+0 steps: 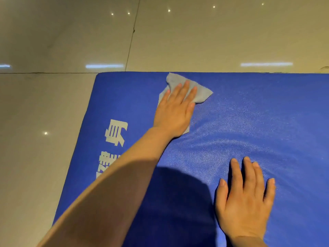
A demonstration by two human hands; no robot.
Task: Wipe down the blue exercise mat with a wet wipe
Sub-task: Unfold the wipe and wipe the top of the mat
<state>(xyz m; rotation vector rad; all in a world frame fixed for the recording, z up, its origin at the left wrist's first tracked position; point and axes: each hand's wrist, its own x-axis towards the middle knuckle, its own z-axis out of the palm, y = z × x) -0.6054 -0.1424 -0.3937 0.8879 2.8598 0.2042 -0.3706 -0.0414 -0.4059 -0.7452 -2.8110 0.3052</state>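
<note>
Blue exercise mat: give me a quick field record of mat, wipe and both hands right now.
mat: blue textured foam exercise mat on pale tiled floor, white printed characters near its left edge
wipe: crumpled pale grey wet wipe, near the mat's far edge
left hand: flat, fingers straight, pressing the wipe
right hand: flat on bare mat, apart from the wipe

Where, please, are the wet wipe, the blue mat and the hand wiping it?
wet wipe (202,94): head view, its bare right corner.
blue exercise mat (267,113): head view, bare top surface.
left hand (175,111): head view, its back.
</note>
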